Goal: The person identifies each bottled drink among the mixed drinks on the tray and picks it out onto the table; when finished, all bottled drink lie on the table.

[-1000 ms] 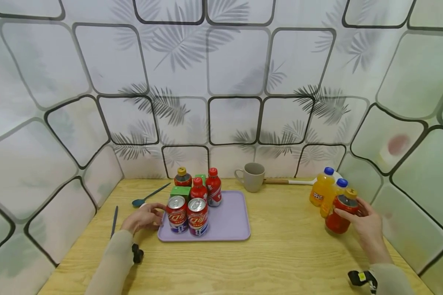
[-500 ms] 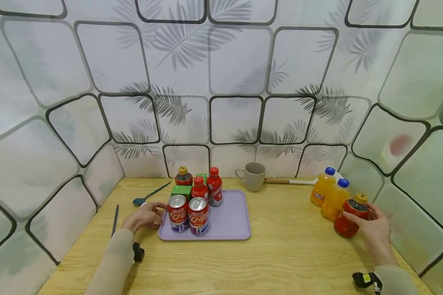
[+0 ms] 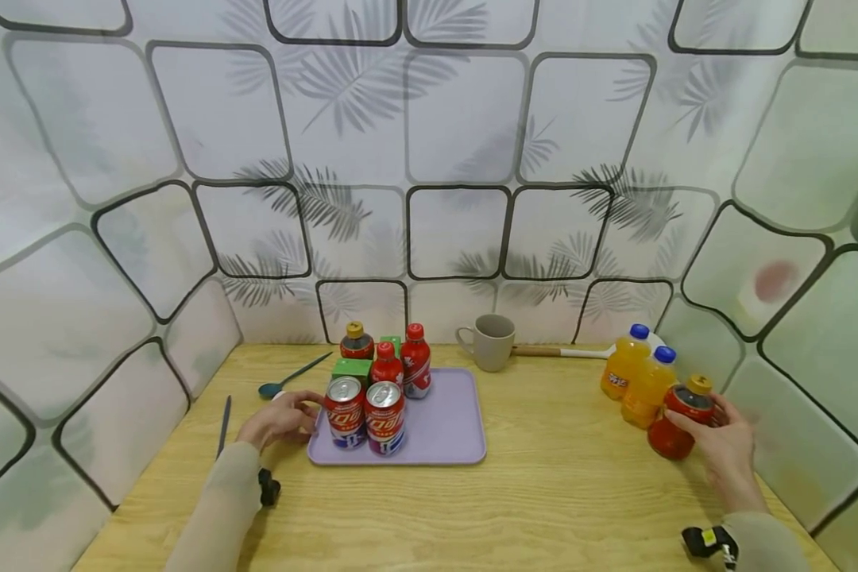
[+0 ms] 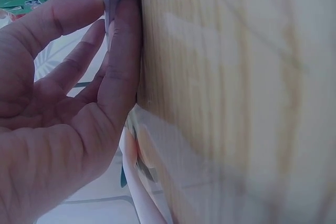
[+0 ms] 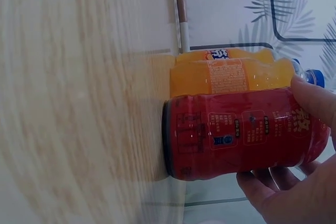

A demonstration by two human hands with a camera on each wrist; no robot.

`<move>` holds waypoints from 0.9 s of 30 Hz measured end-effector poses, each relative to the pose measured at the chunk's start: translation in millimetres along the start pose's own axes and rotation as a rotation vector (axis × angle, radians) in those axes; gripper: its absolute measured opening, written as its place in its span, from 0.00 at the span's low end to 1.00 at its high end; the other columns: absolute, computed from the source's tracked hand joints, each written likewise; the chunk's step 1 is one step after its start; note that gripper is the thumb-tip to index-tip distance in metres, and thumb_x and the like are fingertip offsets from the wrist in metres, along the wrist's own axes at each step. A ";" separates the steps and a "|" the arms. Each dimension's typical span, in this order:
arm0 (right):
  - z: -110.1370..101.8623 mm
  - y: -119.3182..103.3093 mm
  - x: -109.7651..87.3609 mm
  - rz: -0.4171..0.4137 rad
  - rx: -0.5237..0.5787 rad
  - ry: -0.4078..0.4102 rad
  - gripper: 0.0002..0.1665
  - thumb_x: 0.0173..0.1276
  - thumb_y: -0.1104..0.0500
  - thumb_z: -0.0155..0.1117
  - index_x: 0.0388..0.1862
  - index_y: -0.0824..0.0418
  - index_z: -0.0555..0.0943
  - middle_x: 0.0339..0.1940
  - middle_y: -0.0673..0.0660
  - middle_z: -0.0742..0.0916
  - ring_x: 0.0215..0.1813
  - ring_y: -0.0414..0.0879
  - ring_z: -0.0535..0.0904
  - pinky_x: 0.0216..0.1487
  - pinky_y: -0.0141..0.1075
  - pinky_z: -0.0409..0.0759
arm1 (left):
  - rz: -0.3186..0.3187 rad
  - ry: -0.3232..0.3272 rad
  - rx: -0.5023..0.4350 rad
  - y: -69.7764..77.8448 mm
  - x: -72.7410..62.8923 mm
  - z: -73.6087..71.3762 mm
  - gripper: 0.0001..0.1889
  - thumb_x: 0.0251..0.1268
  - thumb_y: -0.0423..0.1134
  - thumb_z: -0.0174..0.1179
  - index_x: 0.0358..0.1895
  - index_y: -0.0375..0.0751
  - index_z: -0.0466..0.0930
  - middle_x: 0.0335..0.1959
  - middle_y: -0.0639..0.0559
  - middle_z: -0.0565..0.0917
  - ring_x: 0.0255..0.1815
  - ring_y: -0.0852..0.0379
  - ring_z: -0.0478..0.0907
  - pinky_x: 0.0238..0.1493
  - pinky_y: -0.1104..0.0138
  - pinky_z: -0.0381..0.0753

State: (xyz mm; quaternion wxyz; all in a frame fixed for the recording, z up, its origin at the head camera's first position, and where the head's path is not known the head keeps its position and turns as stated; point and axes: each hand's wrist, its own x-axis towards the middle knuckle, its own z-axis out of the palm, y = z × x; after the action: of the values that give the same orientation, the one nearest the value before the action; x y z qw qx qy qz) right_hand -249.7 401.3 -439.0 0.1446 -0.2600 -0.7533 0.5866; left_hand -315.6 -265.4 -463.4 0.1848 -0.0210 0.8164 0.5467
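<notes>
One red-labelled bottle (image 3: 663,439) is gripped at the far right of the frame, and what counts is how it sits: on the picture-left side of the right hand (image 3: 732,449), with the fingers (image 5: 254,188) clamped round its upper body. Its long axis is held upright, base down at the surface (image 3: 543,500), though whether its full weight is rested there cannot be told. Just beside it, to the upper left, an orange drink bottle (image 3: 646,393) is stood, with a second orange bottle (image 3: 620,368) close behind. Over to the left of the frame now: the lilac tray (image 3: 445,429) is pinched at its left edge by the left hand (image 3: 279,419), one finger tucked beneath, well apart from the bottle, so the right hand is clearly the nearer. On to materials: a glossy red wrap and yellow cap are shown on the gripped bottle, clear plastic and blue caps on its neighbours. Smooth, with rounded corners, the tray is loaded at the front with two metal-topped cans (image 3: 384,421). Pale, streaked wood grain is spread across the surface, and a grey, rounded mug (image 3: 492,343) is seen right of centre.
</notes>
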 end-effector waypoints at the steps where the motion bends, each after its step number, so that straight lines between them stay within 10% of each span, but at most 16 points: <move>1: 0.2 0.4 0.1 -0.003 0.000 0.002 0.56 0.61 0.48 0.71 0.81 0.47 0.49 0.80 0.63 0.57 0.77 0.60 0.55 0.75 0.51 0.58 | 0.000 -0.001 -0.005 0.4 0.0 0.4 0.33 0.51 0.19 0.58 0.65 0.32 0.67 0.44 0.41 0.74 0.40 0.52 0.75 0.38 0.62 0.83; 9: -0.8 -0.6 -1.8 -0.021 0.030 0.006 0.52 0.60 0.44 0.70 0.79 0.42 0.54 0.78 0.54 0.63 0.75 0.52 0.58 0.74 0.39 0.62 | -0.003 0.007 -0.010 -0.7 -1.3 0.5 0.32 0.52 0.19 0.59 0.65 0.32 0.68 0.43 0.41 0.74 0.39 0.52 0.75 0.38 0.62 0.84; 14: -1.8 -8.2 -6.4 -0.037 0.297 0.137 0.38 0.54 0.49 0.77 0.65 0.46 0.76 0.51 0.39 0.79 0.51 0.35 0.72 0.40 0.16 0.75 | -0.001 0.011 0.000 -1.5 -2.1 -0.9 0.32 0.51 0.20 0.59 0.65 0.32 0.68 0.42 0.42 0.73 0.38 0.53 0.74 0.36 0.62 0.83; 19: -1.1 -10.4 -14.2 -0.099 0.434 0.271 0.16 0.57 0.53 0.75 0.45 0.52 0.85 0.34 0.39 0.82 0.35 0.34 0.73 0.29 0.18 0.73 | -0.005 0.013 0.006 -0.1 -3.8 1.0 0.32 0.51 0.20 0.59 0.65 0.32 0.68 0.44 0.41 0.74 0.40 0.52 0.75 0.38 0.62 0.83; 27: 10.7 -16.1 -24.1 -0.217 0.485 0.264 0.06 0.61 0.62 0.71 0.38 0.57 0.86 0.23 0.40 0.84 0.24 0.33 0.77 0.23 0.20 0.74 | -0.035 0.036 0.030 2.5 -1.0 1.6 0.33 0.52 0.20 0.60 0.65 0.35 0.69 0.43 0.42 0.73 0.37 0.52 0.73 0.34 0.64 0.81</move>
State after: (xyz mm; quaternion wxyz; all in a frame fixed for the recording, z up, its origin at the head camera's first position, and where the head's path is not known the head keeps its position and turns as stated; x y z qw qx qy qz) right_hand -239.0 376.3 -424.3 0.3612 -0.2098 -0.5891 0.6917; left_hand -314.8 -263.1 -461.4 0.1797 -0.0425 0.8272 0.5308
